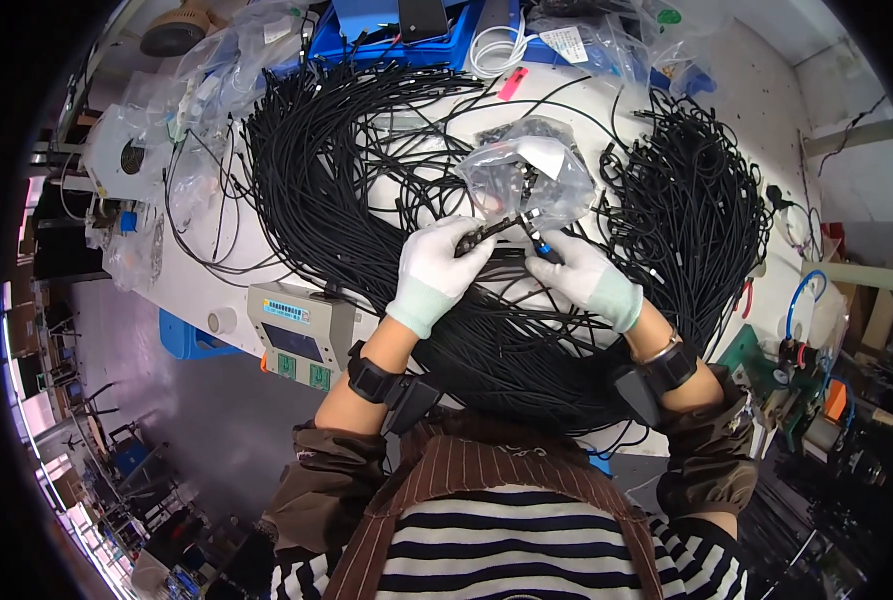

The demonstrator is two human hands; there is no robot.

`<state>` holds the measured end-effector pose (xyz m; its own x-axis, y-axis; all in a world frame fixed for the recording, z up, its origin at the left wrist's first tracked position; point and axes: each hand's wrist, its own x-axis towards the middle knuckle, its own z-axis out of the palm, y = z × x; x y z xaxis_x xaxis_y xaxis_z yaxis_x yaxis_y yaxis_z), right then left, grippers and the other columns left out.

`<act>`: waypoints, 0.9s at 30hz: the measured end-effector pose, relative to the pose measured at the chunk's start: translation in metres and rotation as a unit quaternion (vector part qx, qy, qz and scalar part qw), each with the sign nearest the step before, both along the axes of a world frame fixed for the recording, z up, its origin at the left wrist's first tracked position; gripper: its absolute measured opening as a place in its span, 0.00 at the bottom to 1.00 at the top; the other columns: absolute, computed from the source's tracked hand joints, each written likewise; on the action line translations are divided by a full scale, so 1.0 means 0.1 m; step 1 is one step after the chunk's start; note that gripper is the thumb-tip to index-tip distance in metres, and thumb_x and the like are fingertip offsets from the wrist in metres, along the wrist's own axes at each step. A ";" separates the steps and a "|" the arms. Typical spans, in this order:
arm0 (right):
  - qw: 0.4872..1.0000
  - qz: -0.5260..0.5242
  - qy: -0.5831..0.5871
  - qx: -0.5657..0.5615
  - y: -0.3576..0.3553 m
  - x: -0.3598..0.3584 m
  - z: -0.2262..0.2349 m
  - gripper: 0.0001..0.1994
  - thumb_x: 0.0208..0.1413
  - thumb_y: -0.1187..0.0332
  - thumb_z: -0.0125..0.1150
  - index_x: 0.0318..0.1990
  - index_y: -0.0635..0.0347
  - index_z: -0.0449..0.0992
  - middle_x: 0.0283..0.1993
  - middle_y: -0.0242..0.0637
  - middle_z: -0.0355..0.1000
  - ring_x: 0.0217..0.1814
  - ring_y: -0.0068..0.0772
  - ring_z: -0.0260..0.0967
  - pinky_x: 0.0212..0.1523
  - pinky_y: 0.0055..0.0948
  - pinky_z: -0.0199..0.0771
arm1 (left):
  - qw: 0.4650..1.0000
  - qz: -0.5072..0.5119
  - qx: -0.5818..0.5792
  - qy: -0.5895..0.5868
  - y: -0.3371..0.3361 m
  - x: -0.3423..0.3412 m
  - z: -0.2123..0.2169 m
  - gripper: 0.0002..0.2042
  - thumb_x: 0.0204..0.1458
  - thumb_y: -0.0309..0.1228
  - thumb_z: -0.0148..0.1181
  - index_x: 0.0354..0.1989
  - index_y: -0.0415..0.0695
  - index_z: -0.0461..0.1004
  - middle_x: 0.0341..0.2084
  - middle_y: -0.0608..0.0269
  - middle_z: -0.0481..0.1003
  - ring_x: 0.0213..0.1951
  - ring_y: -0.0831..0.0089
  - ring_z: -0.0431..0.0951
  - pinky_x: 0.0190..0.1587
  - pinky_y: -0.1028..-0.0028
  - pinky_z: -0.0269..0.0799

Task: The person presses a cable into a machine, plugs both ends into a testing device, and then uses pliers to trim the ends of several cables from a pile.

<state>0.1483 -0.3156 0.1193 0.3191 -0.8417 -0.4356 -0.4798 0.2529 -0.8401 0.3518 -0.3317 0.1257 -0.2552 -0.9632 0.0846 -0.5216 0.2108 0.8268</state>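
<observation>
In a white glove, my left hand (435,268) pinches a short dark strip of small parts (487,233). My right hand (589,278), gloved the same way, is closed on a black cable end with a blue band (543,246). The strip and the cable end nearly meet between my fingers; whether they touch I cannot tell. Just beyond my hands lies a clear plastic bag (502,175) with dark small parts in it. A thick bundle of black cables (312,190) curves around the left and under my wrists, and another cable bundle (702,200) lies at the right.
A beige tester box with a screen (302,330) stands at the table's near left edge, beside a roll of tape (223,320). Blue trays (457,45) and a coiled white cable (497,52) are at the back. A green fixture (752,360) sits at the right.
</observation>
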 end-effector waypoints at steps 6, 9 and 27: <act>0.984 -0.030 -0.068 0.161 -0.09 0.21 -0.14 0.08 0.55 0.68 0.50 0.36 0.63 0.69 0.19 0.30 0.66 0.14 0.18 0.59 0.14 0.21 0.59 | 0.990 0.054 0.078 -0.106 -0.08 0.00 -0.21 0.11 0.48 0.34 0.58 0.33 0.39 0.75 0.21 0.54 0.72 0.22 0.63 0.71 0.28 0.72 0.67; 0.973 -0.086 -0.136 0.166 -0.06 0.26 -0.27 0.07 0.54 0.68 0.50 0.34 0.62 0.69 0.20 0.32 0.67 0.13 0.20 0.60 0.14 0.21 0.60 | 0.994 0.046 0.047 -0.082 -0.01 0.03 -0.17 0.10 0.48 0.34 0.58 0.32 0.38 0.74 0.21 0.54 0.72 0.23 0.62 0.72 0.29 0.71 0.67; 0.957 0.124 0.097 -0.243 0.23 1.26 -0.09 0.10 0.45 0.67 0.57 0.36 0.59 0.70 0.38 0.45 0.70 0.38 0.49 0.69 0.38 0.39 0.70 | 0.756 0.353 0.240 0.495 0.81 0.68 -0.15 0.11 0.56 0.33 0.50 0.33 0.34 0.70 0.22 0.58 0.72 0.13 0.77 0.65 0.19 0.76 0.69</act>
